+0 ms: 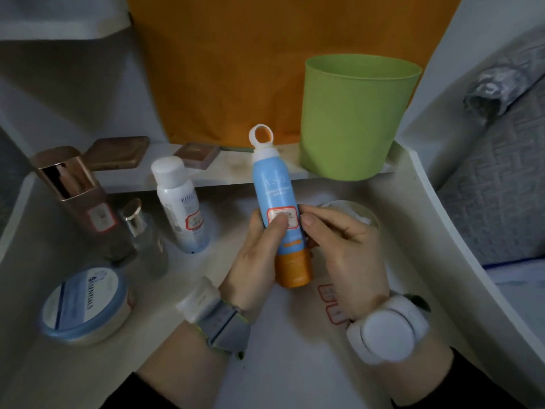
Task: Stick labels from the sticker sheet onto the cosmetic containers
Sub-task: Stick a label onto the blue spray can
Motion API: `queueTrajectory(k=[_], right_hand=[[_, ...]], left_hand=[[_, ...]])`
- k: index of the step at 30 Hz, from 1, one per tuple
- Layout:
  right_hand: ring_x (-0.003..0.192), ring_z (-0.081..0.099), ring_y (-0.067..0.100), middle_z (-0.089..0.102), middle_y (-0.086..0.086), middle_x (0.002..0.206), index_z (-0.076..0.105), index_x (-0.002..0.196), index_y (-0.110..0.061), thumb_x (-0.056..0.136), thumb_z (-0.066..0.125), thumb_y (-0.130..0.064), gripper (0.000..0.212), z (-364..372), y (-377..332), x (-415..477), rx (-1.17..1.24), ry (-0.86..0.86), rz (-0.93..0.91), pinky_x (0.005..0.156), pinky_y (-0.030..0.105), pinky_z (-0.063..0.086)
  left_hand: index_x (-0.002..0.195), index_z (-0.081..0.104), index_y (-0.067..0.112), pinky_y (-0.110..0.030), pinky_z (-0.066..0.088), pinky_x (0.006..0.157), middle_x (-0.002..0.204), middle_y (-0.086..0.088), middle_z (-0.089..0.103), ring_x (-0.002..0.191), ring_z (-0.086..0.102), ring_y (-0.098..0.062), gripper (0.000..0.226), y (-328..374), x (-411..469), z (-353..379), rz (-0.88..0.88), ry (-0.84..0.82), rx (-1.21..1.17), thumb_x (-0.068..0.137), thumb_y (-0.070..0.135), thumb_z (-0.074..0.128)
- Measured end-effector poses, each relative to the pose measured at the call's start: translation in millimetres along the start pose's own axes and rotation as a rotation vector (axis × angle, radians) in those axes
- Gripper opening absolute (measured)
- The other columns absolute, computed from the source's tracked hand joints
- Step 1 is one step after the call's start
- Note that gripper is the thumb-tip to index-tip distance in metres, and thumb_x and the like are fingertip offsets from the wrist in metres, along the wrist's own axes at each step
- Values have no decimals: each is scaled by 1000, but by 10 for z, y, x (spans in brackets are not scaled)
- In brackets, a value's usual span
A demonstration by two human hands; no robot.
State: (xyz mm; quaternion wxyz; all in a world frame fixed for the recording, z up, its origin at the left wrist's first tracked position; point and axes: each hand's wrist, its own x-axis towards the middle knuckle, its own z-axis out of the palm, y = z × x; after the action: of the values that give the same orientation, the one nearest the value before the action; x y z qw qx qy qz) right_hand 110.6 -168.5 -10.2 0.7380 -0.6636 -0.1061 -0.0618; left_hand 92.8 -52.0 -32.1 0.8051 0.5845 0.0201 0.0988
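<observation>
Holding a blue-and-orange spray bottle (277, 199) upright above the middle of the tabletop (280, 373), ring-shaped cap up, orange base down. The left hand (250, 267) grips it from the left: fingers curled round the back, thumb (277, 227) pressed flat on a red-bordered label (287, 216) on the blue body, just above the orange band. The right hand (348, 255) meets the bottle from the right. Its thumb and forefinger tips are drawn together at the label's right edge and its other fingers are curled loosely behind; whether the tips pinch or only press the label, cannot tell.

The sticker sheet (331, 302) lies flat on the tabletop under the right hand, mostly hidden, with two red-outlined stickers showing.

Toward the left edge:
- white spray bottle (180, 208), red-bordered label on it
- rose-gold bottle (73, 187), also labelled
- small glass bottle with gold cap (137, 224), between those two
- round tin marked "ESSENTIALS" (85, 305), near the front left

A white jar (358, 209) shows partly behind the right hand.

On the raised back shelf (236, 172): two brown compacts (118, 152) at the left, a green bucket (354, 113) at the right.

Each wrist wears a band: grey strap (218, 323) on the left, white round unit (389, 329) on the right.
</observation>
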Motion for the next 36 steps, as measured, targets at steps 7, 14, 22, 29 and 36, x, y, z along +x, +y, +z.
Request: queueTrajectory(k=[7,14,22,29,36], right_hand=[[78,65,8,67,9,89,75,97,-7,76,75,-4,21,34,-25,-45,-61,33,-135,74,25,56],[68,60,5,66,12,80,74,87,0,75,74,2,13,49,-25,-36,-25,51,-160,65,14,48],[60,59,4,69,0,73,72,86,-8,77,73,0,12,56,-42,-24,71,57,-33,59,15,49],[61,60,5,68,-7,71,70,84,-9,78,73,-1,10,55,-20,-31,-2,66,-116,61,18,50],[71,65,14,66,-2,83,73,91,-13,79,75,-9,13,49,-29,-28,-214,111,-299,63,27,55]], left_hand=[[121,48,22,-16,51,77,100,7,66,88,66,1,36,17,-51,-1,153,-36,126,91,41,42],[138,41,18,-17,50,82,105,10,67,96,65,-2,47,19,-21,-19,188,-53,154,97,40,36],[127,48,31,-25,52,90,113,5,65,101,64,-7,38,-7,-15,-33,197,-61,163,93,38,34],[138,41,29,-29,47,101,132,-2,59,117,60,-10,44,23,-22,-45,200,-61,165,95,37,37],[140,41,22,-27,49,96,127,-3,63,111,63,-11,50,24,-18,-32,166,-64,69,91,31,42]])
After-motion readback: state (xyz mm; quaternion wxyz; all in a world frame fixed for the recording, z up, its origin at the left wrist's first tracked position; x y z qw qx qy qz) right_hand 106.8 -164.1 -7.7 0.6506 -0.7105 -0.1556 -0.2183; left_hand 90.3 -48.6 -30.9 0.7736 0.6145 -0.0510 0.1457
